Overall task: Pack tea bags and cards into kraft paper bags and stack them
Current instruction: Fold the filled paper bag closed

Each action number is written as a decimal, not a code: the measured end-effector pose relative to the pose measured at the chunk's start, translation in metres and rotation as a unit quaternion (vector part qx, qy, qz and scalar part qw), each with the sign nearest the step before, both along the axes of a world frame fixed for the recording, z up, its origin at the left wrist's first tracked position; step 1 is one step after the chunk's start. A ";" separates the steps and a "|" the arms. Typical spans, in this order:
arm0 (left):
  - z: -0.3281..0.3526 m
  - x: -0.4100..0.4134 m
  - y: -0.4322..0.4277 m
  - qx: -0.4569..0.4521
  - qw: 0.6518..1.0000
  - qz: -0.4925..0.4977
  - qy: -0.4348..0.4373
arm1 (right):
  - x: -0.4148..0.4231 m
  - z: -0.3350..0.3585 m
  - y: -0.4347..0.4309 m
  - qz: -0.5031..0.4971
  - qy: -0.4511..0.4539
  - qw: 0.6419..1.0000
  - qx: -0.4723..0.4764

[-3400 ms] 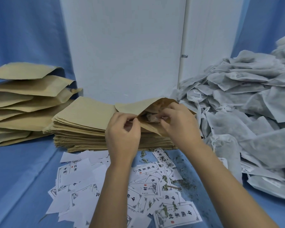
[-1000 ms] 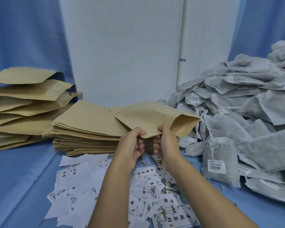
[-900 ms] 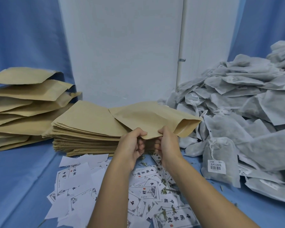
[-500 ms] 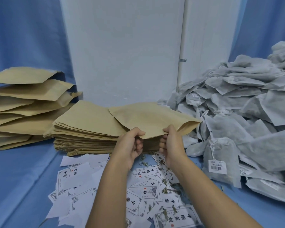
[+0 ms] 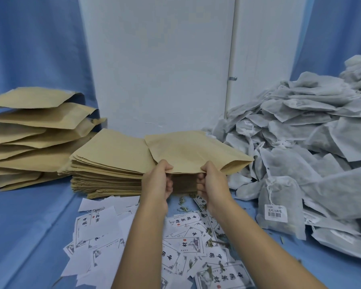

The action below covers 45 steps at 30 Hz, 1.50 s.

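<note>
I hold one kraft paper bag (image 5: 188, 152) flat in the air above the table's middle. My left hand (image 5: 157, 182) pinches its near edge on the left, and my right hand (image 5: 212, 182) pinches the same edge on the right. Its open mouth faces right. Behind it lies a neat stack of flat kraft bags (image 5: 108, 161). Puffy filled kraft bags (image 5: 33, 134) are piled at the far left. A heap of grey tea bags (image 5: 304, 147) fills the right side. Printed cards (image 5: 175, 243) are scattered under my forearms.
A white panel (image 5: 158, 63) stands at the back, with blue cloth on both sides. The table (image 5: 25, 236) is covered in blue cloth. Loose tea leaves (image 5: 219, 240) lie among the cards. One tagged tea bag (image 5: 279, 205) stands near my right arm.
Earlier my fingers worked inside the bag's mouth. Since then both hands have shifted to the bag's near edge and moved slightly apart along it.
</note>
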<state>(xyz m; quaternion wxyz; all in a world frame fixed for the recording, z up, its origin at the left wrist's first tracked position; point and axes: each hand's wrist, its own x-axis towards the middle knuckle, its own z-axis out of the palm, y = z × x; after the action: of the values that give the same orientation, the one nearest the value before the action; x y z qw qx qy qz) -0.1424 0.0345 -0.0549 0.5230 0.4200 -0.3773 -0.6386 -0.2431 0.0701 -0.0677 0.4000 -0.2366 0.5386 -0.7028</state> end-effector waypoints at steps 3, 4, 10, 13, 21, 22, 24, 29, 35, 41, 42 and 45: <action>0.000 -0.012 0.010 -0.045 0.991 0.123 -0.016 | 0.013 0.002 -0.002 0.080 -0.032 0.996 -0.030; 0.000 -0.017 0.014 -0.038 0.994 0.105 -0.007 | 0.015 0.003 -0.001 0.097 -0.037 0.994 -0.033; 0.002 -0.022 0.012 -0.012 0.999 0.018 -0.041 | 0.007 0.002 -0.001 0.057 -0.104 0.992 -0.053; 0.001 -0.022 0.012 -0.006 1.000 -0.002 -0.027 | 0.006 0.001 -0.004 0.087 -0.110 0.989 -0.054; 0.003 -0.025 0.017 -0.020 0.998 -0.022 -0.046 | 0.000 0.001 -0.002 0.083 -0.144 0.984 -0.066; 0.003 -0.026 0.017 -0.011 0.999 -0.026 -0.026 | 0.002 0.001 -0.003 0.078 -0.133 0.986 -0.065; 0.001 -0.027 0.018 -0.011 0.999 -0.039 -0.033 | 0.005 -0.001 -0.004 0.086 -0.101 0.990 -0.047; -0.001 -0.021 0.011 -0.014 0.998 -0.011 -0.059 | 0.000 -0.001 -0.002 0.087 -0.122 0.988 -0.040; -0.001 -0.022 0.013 0.000 0.997 -0.059 -0.055 | 0.004 0.001 -0.001 0.141 -0.103 0.984 -0.026; -0.001 -0.018 0.008 -0.006 0.998 -0.020 -0.051 | -0.003 0.002 -0.001 0.066 -0.125 0.989 -0.038; -0.001 -0.019 0.010 -0.008 0.997 -0.038 -0.066 | -0.002 0.001 -0.002 0.071 -0.115 0.990 -0.032; -0.001 -0.022 0.013 -0.007 0.995 -0.068 -0.074 | 0.001 -0.001 0.001 0.116 -0.070 0.991 -0.009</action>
<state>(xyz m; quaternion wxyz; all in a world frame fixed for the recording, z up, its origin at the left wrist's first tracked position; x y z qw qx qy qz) -0.1642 0.0478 -0.0560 0.4517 0.4361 -0.4470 -0.6372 -0.2421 0.0710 -0.0684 0.5137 -0.2509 0.4717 -0.6713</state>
